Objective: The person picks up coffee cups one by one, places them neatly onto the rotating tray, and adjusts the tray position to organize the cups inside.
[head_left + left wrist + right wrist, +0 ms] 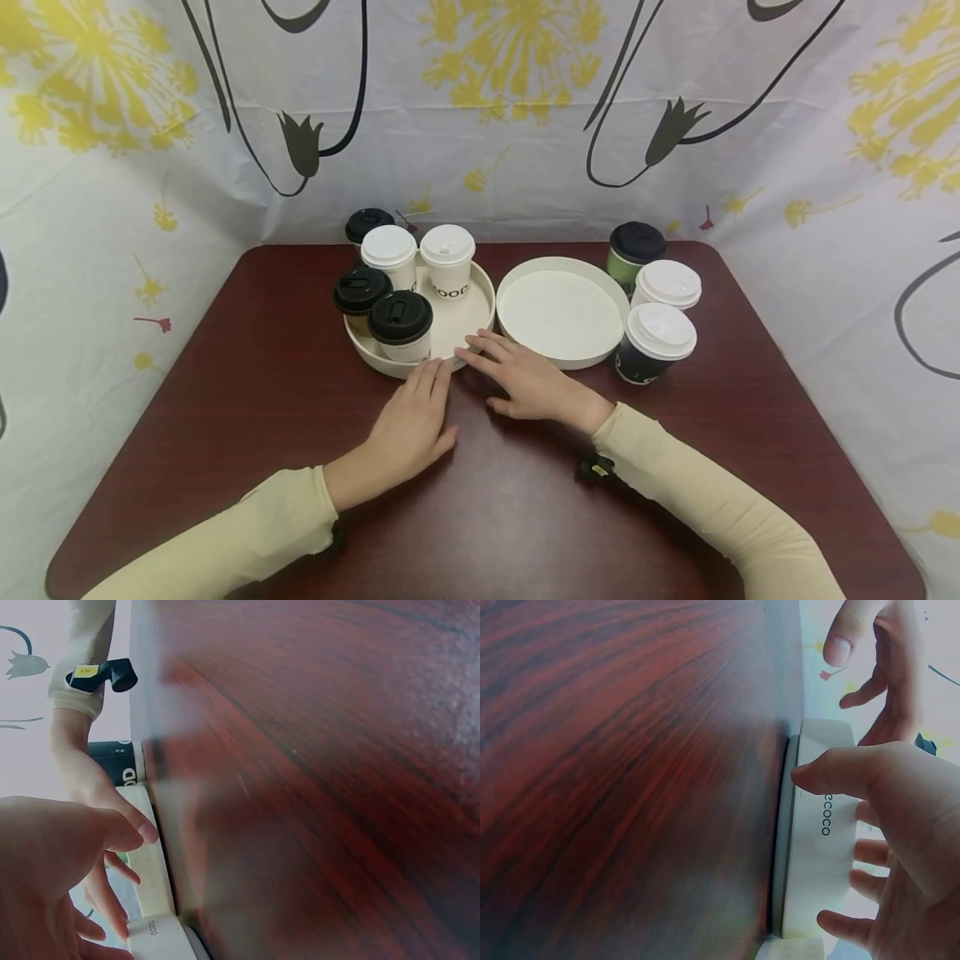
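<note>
My left hand [411,419] reaches to the front rim of the left round tray [480,333], fingers straight and together, fingertips right at the rim. My right hand [528,379] has its fingers spread, and the tips lie at the same tray's front right edge. In the right wrist view, lettering shows on the tray's side [810,847] beside my thumb. Several lidded paper cups stand in this tray: a black-lidded cup [402,327] at the front, another black-lidded cup [362,292] at the left, and white-lidded cups [450,260] farther back. Neither hand grips a cup.
A second round tray [558,312], bare inside, sits against the first. Right of it stand a green cup [628,268] with black lid, a white-lidded cup [667,285] and a dark cup [647,362]. Another black-lidded cup [369,223] is at the back left. Patterned cloth [480,183] surrounds the table.
</note>
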`<state>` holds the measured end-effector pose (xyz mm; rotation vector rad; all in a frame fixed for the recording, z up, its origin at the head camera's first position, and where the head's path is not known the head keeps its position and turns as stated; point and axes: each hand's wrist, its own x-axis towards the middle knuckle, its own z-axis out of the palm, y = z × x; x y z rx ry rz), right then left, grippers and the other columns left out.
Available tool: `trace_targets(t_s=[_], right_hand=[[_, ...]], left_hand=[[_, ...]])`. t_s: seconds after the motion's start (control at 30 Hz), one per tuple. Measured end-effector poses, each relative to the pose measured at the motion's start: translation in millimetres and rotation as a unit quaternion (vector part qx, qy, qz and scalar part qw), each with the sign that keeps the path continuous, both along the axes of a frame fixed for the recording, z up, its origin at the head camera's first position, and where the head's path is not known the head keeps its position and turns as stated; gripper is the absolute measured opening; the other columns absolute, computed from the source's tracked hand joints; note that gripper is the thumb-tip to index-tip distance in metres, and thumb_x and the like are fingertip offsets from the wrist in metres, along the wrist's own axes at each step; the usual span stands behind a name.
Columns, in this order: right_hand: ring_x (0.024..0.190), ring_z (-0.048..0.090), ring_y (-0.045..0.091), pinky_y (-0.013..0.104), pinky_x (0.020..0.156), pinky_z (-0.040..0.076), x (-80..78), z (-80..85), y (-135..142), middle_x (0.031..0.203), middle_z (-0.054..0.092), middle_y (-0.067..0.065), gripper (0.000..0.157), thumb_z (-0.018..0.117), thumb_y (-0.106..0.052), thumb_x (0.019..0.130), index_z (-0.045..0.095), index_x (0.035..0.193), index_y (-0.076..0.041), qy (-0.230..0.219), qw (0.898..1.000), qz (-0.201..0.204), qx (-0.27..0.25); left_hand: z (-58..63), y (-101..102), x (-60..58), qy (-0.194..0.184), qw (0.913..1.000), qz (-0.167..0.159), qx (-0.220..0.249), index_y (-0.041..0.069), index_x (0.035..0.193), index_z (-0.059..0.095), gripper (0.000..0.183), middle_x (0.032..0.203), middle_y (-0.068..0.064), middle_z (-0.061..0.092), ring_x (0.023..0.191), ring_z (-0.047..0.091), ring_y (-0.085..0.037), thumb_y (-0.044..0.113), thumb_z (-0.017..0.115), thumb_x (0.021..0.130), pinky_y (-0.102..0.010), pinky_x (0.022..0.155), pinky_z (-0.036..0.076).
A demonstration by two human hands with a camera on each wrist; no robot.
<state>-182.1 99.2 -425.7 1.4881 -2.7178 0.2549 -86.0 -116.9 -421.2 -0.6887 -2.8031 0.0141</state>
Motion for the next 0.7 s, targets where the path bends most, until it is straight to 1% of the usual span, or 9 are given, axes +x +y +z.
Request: trace_targets(t_s=[0.1, 0.23, 0.4, 0.53, 0.7], right_hand=[[0.151, 0.028, 0.032, 0.046, 0.123, 0.029, -0.1, 0.8, 0.1, 0.160, 0.034, 0.012, 0.086, 0.074, -0.029, 0.084, 0.030, 0.156, -0.018, 0.002, 1.000, 0.001, 0.002], [0.151, 0.028, 0.032, 0.050, 0.120, 0.031, 0.1, 0.6, 0.3, 0.160, 0.033, 0.012, 0.087, 0.075, -0.029, 0.083, 0.029, 0.157, -0.018, 0.006, 1.000, 0.003, 0.004], [0.153, 0.025, 0.031, 0.054, 0.118, 0.032, 0.5, -1.0, -0.1, 0.163, 0.028, 0.010, 0.089, 0.075, -0.030, 0.083, 0.027, 0.157, -0.021, 0.004, 1.000, -0.002, 0.009], [0.154, 0.022, 0.030, 0.053, 0.120, 0.030, -0.8, -1.8, 1.8, 0.165, 0.024, 0.009, 0.091, 0.075, -0.031, 0.084, 0.024, 0.158, -0.022, 0.002, 1.000, -0.008, 0.013], [0.154, 0.020, 0.028, 0.052, 0.120, 0.030, -5.3, -0.3, 7.1, 0.166, 0.022, 0.008, 0.093, 0.075, -0.032, 0.084, 0.021, 0.159, -0.023, 0.004, 1.000, -0.019, 0.016]], left_hand=[[0.3, -0.4, -0.4, -0.002, 1.0000, 0.000, 0.003, -0.006, 0.145, 0.039, 0.087, 0.142, -0.024, 0.049, 0.136, 0.047, -0.035, 0.042, 0.075, 0.082, -0.040, 0.105, 0.050], [0.8, -0.6, 0.1, -0.008, 0.9999, 0.001, 0.012, -0.005, 0.145, 0.038, 0.086, 0.142, -0.024, 0.049, 0.136, 0.047, -0.035, 0.041, 0.075, 0.082, -0.040, 0.105, 0.050], [0.6, -1.1, 0.3, -0.005, 0.9999, 0.002, 0.015, -0.005, 0.144, 0.039, 0.086, 0.141, -0.024, 0.049, 0.135, 0.048, -0.035, 0.040, 0.076, 0.081, -0.040, 0.105, 0.050], [0.2, -2.5, -0.3, 0.003, 0.9999, 0.003, 0.015, -0.004, 0.143, 0.041, 0.085, 0.139, -0.023, 0.050, 0.133, 0.049, -0.033, 0.040, 0.077, 0.080, -0.038, 0.103, 0.052], [-1.6, -5.9, -2.3, 0.008, 0.9999, 0.007, 0.011, -0.003, 0.142, 0.043, 0.083, 0.136, -0.020, 0.050, 0.130, 0.049, -0.032, 0.042, 0.077, 0.079, -0.035, 0.102, 0.052]])
